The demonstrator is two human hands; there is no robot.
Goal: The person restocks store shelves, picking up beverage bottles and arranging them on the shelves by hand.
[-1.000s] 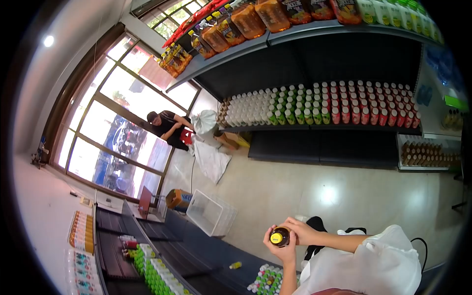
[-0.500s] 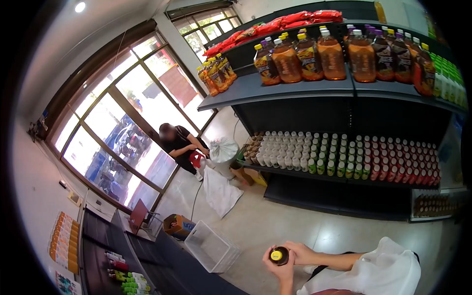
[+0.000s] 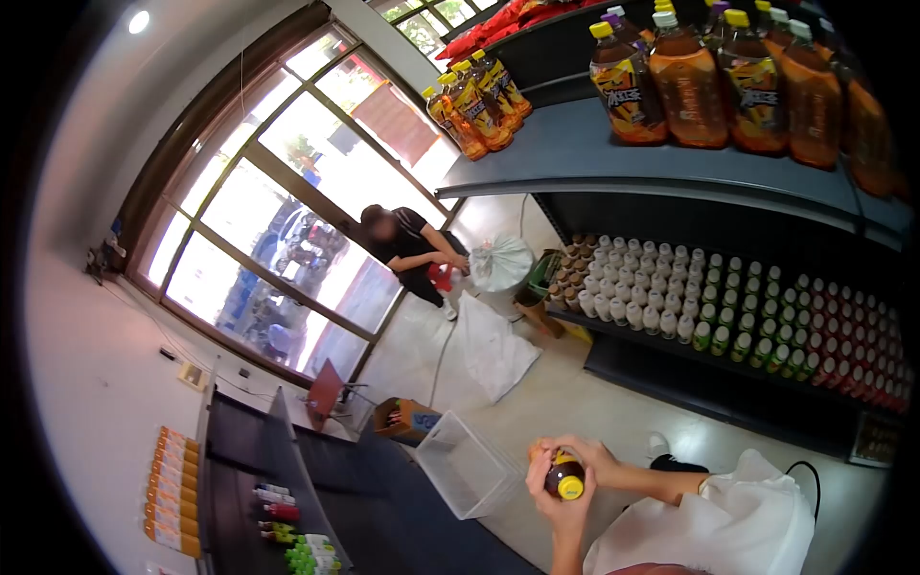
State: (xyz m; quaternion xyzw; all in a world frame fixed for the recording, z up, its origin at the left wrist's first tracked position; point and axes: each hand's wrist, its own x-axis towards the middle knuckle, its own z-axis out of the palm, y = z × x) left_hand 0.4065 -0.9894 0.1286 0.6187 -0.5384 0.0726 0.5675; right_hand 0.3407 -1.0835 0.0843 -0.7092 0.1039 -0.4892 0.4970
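A bottle of dark drink (image 3: 561,470) with a yellow cap is between my two hands, in the lower middle of the head view. Its cap points toward me and its side shows a little yellow label. My left hand (image 3: 547,500) wraps the near left side of the bottle. Fingers of my right hand (image 3: 596,460) close around the other side. The bottle's lower end is partly hidden by my fingers. Just left of my hands, a clear plastic crate (image 3: 458,470) stands on the floor.
Large tea bottles (image 3: 685,91) stand on the upper shelf (image 3: 613,168), rows of small bottles (image 3: 661,287) below. A person (image 3: 412,254) crouches by the glass doors near white sacks (image 3: 494,345). A cardboard box (image 3: 407,422) and dark shelving (image 3: 383,508) are at left.
My view has turned left, so the shelves and crate sit farther right. The bottle has tilted in my hands and shows more of its side; both hands still hold it.
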